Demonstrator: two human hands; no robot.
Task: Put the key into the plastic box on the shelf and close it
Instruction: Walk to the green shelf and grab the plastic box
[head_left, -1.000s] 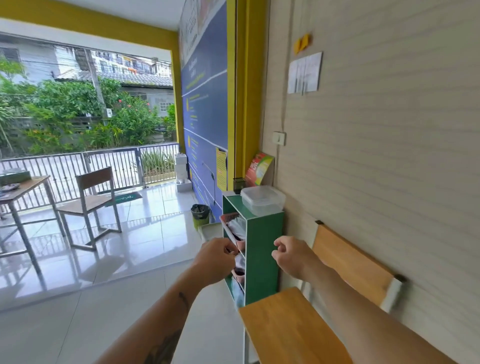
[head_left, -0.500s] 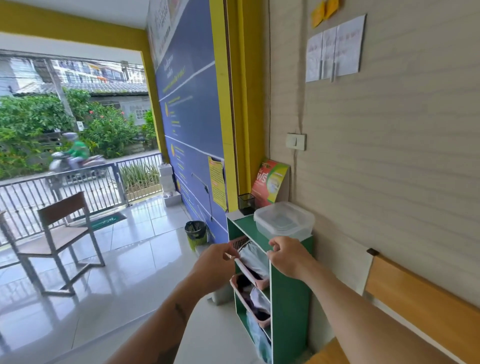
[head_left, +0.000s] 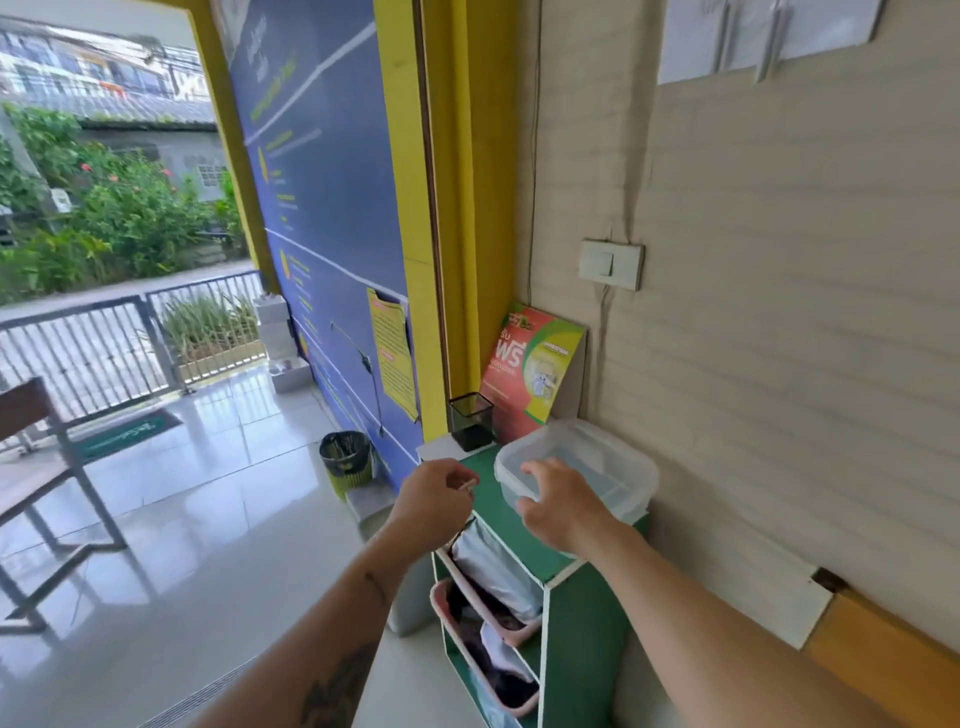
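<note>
A clear plastic box (head_left: 597, 457) with its lid on stands on top of the green shelf (head_left: 582, 613) against the wall. My left hand (head_left: 434, 493) is closed just left of the shelf top, pinching a small metal key (head_left: 466, 485) whose tip sticks out between the fingers. My right hand (head_left: 563, 506) is spread open at the box's front left corner, fingers over the lid and rim. I cannot tell whether the fingers touch the lid.
A black mesh pen cup (head_left: 471, 420) and a red-green leaflet (head_left: 530, 371) stand behind the box. Pink trays with bags (head_left: 493, 587) fill the shelf. A small bin (head_left: 346, 460) sits on the floor left. A wooden bench (head_left: 893, 660) is at right, a chair (head_left: 36, 467) far left.
I have come closer to the shelf. My right hand opened and rose from the shelf's front edge onto the box. My left hand lifted with the key toward the shelf top.
</note>
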